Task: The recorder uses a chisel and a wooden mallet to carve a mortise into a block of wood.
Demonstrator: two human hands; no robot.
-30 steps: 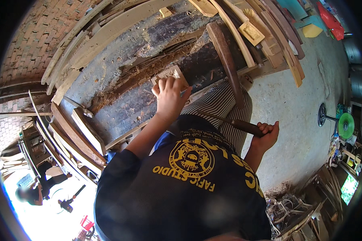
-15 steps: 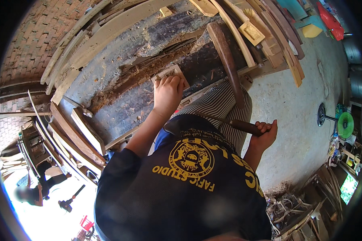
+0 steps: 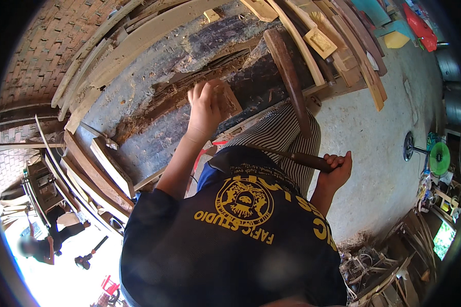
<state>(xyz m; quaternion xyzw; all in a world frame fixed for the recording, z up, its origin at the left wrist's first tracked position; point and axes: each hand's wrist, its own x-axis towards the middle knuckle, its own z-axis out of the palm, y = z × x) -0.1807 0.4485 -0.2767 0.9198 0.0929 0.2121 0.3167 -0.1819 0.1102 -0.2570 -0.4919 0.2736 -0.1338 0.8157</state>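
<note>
Wooden block [image 3: 229, 100] gripped by left hand [image 3: 206, 105] as before, right hand [image 3: 335, 171] still clutching tool handle [image 3: 310, 160].

Single view, worn on the head, looking steeply down over a dark shirt [image 3: 241, 240] filling the lower middle. Wide fisheye, edges bending toward a black rim. Close on the left hand [image 3: 206, 105] at 12 o'clock and the right hand [image 3: 335, 171] at 3 o'clock; weathered wood slab [image 3: 153, 77] toward 11 o'clock, concrete floor [image 3: 384, 133] toward 2 o'clock, farther off.
</note>
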